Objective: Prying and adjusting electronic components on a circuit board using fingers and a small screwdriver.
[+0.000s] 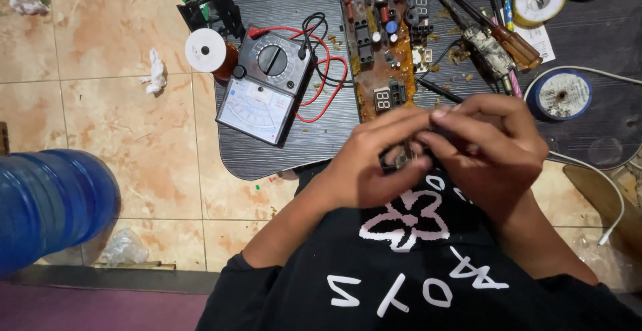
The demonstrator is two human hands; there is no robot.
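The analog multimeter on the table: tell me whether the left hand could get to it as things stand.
Probably yes, once freed. The multimeter lies face up on the dark table, just ahead-left of the left hand, with nothing standing between them. But that hand shares a grip on a small component with the right hand.

Small dark part (399, 157), metal glinting on it, pinched between the fingertips of both hands, mostly hidden so exact shape can't be told. Held in the air just off the near edge of the tabletop (294, 150), above the person's lap, below the circuit board (378, 43).
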